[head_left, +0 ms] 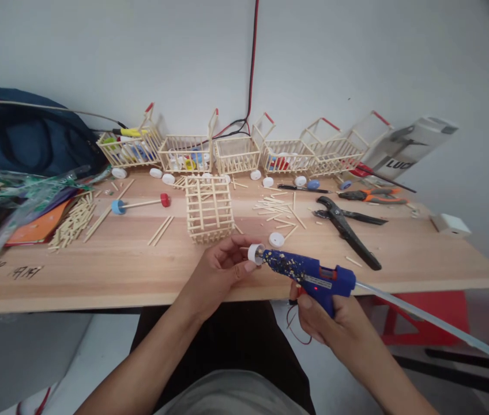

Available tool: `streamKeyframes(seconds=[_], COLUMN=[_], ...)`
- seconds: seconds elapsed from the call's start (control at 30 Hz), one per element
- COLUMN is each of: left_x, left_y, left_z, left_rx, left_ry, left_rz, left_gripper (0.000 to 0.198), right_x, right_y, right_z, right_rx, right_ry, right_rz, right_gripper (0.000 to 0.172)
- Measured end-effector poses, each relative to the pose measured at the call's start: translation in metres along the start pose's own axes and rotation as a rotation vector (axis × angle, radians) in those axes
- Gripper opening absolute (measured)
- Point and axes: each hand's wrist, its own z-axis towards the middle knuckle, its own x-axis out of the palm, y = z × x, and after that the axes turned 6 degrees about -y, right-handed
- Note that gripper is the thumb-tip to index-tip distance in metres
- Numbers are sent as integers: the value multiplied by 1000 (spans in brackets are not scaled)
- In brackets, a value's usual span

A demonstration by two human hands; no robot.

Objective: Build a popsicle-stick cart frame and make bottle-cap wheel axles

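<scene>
My left hand (227, 262) is closed, its fingertips pinching a white bottle cap (255, 254) near the table's front edge. Wrapped around the handle of a blue hot glue gun (313, 274) is my right hand (322, 317). The gun's nozzle points left and reaches into the cap's open side. Dark and pale specks cover its front part, and a long glue stick (426, 320) sticks out of its back. A small lattice basket of thin wooden sticks (210, 208) rests just beyond my left hand. Another white cap (276, 240) lies near the nozzle.
Several miniature stick-built shopping carts (236, 153) line the wall. A stick axle (140, 203) with blue and red caps lies left. Loose sticks (74, 222) are scattered about. Black cutters (348, 230) and orange-handled pliers (374, 196) lie right. A blue bag (32, 132) sits back left.
</scene>
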Motion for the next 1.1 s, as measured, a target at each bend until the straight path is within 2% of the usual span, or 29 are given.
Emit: streamKeyframes(seconds=[0.07,0.17,0.33,0.43,0.53,0.67,0.83,0.93,1.03,1.1], left_x=[1,3,4,2,3,6,9,9,8,6], left_y=[0,-3,-3,0,1,2,2,0,0,0], left_z=[1,1,1,2,3,4,5,6,7,7], left_rx=[31,32,-125,-190,-159,-40,41,61,7,-45], left_ry=[15,40,26,11,5,-12,-9,19,30,29], left_rz=[-14,-36,-32,18,23,-7,4,-11,-17,23], left_gripper=[30,32,40,34,29,27,28,35,47,47], right_x=[2,0,-8,-9,-7,-7,-12,-12,-10,-9], right_y=[5,3,-15,-15,-7,3,7,9,9,7], right_z=[-2,-1,5,4,2,0,2,2,0,1], right_rx=[29,-4,-77,-81,-38,100,139,139,117,89], right_ry=[-14,-30,-35,-29,1,60,155,135,56,11], right_rz=[8,-48,-157,-148,-81,68,166,153,86,61], right_gripper=[43,42,38,38,40,47,53,52,50,48])
